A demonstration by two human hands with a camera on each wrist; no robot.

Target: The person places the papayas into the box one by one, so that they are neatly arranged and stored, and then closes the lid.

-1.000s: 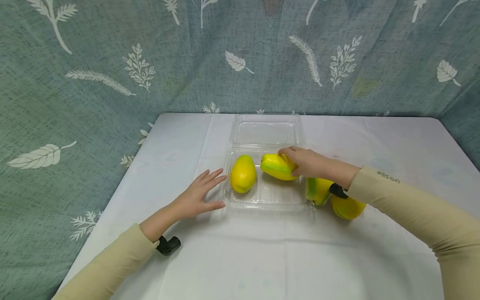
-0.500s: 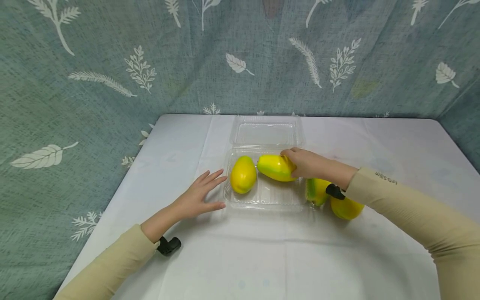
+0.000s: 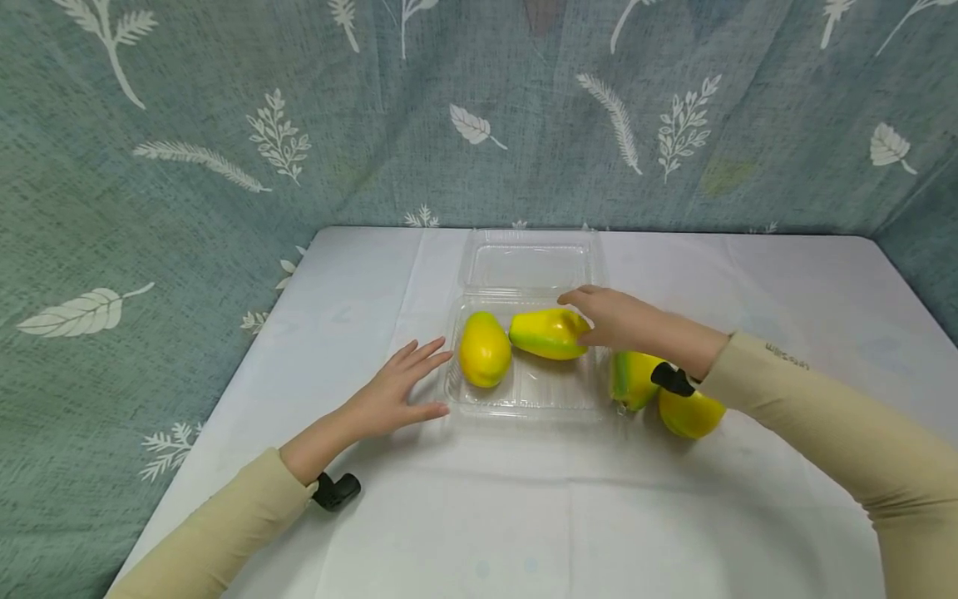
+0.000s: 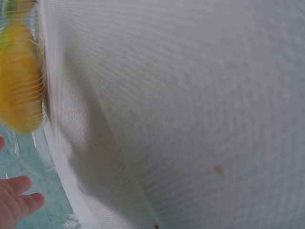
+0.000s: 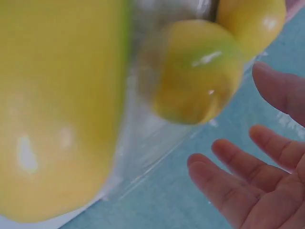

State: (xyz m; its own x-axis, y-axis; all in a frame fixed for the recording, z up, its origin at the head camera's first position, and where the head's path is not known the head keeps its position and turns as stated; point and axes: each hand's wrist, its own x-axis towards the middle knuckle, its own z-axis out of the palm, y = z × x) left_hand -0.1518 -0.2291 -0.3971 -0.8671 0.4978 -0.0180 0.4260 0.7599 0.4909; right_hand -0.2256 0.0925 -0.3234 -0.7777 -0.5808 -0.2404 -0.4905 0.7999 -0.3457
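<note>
In the head view, a clear plastic clamshell box (image 3: 554, 399) lies open on the white-covered table. A rounded yellow fruit (image 3: 486, 349) sits in its left part. Beside it lies an elongated yellow fruit with green streaks (image 3: 548, 334), papaya-like, its tapered end toward the first. My right hand (image 3: 617, 320) is at this fruit's right end; in the right wrist view, its spread fingers (image 5: 228, 186) are apart from the fruit. My left hand (image 3: 400, 387) hovers by the box's left side, fingers spread, holding nothing. Its fingertips (image 4: 31, 202) show in the left wrist view.
Right of the box, partly behind the right wrist, are a green-streaked yellow fruit (image 3: 631, 381) and another yellow fruit (image 3: 690, 414). The box's raised clear lid (image 3: 533, 262) lies toward the back. A leaf-patterned curtain (image 3: 479, 166) hangs behind the table.
The elongated fruit has shifted left and settled closer to the rounded one. My right hand has loosened from it and drawn slightly up. The left hand stays put.
</note>
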